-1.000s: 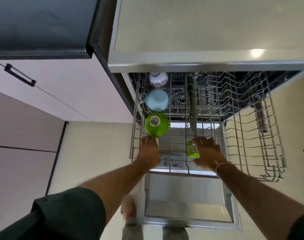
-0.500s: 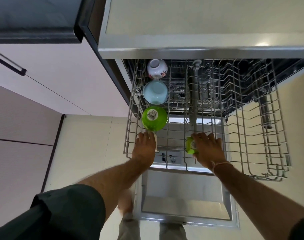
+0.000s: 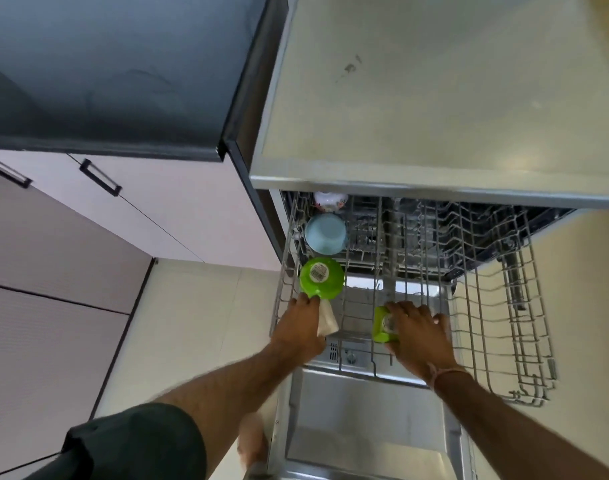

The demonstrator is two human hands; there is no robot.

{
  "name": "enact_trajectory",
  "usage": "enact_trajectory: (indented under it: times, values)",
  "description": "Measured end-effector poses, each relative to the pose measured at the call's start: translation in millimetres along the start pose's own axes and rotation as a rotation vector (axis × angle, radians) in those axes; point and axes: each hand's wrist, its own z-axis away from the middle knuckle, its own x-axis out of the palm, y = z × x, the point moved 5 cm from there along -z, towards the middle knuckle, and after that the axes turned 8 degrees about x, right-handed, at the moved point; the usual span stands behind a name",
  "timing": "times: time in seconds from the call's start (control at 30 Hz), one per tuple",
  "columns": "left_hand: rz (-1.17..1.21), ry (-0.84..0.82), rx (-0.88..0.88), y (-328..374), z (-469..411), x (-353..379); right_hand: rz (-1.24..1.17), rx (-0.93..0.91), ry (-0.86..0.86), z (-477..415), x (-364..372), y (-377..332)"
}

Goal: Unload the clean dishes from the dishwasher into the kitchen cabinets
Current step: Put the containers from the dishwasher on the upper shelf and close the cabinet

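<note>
Bowls stand upside down in a row along the left side of the pulled-out grey wire dishwasher rack [image 3: 504, 341]. Nearest me is a bright green plastic bowl with a barcode sticker on its base [image 3: 321, 279]. Behind it is a light blue bowl [image 3: 325, 233]. A white patterned bowl [image 3: 329, 201] is furthest back, half under the pale countertop [image 3: 434, 98].

My left hand [image 3: 301, 323] is at the rack's front left corner, fingertips touching the green bowl's rim. A pale cloth-like piece [image 3: 327, 322] shows from under the palm. I cannot tell whether my fingers are clamped on it or only lie over it.

My right hand [image 3: 419, 336] is inside the rack near its front middle, fingers curled over a small bright green cup [image 3: 382, 323], gripping it. A thin thread band [image 3: 447, 372] circles that wrist.

Below the rack lies the open steel dishwasher door [image 3: 365, 427]. To the left are pale pink cabinet fronts with black handles [image 3: 100, 177].
</note>
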Motion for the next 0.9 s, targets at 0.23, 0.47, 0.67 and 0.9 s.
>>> enact_trajectory:
  times: [0.23,0.47,0.67,0.9]
  values:
    - [0.127,0.084,0.038,-4,43,-76,-0.122,-0.115,-0.030,3,-80,-68]
    - [0.090,0.222,-0.012,-58,123,-167,-0.079,-0.317,-0.039,12,-159,-185]
    - [0.055,0.348,-0.135,-136,225,-249,-0.070,-0.520,0.016,43,-213,-320]
    - [0.058,0.516,-0.277,-229,369,-364,-0.046,-0.739,0.082,98,-274,-506]
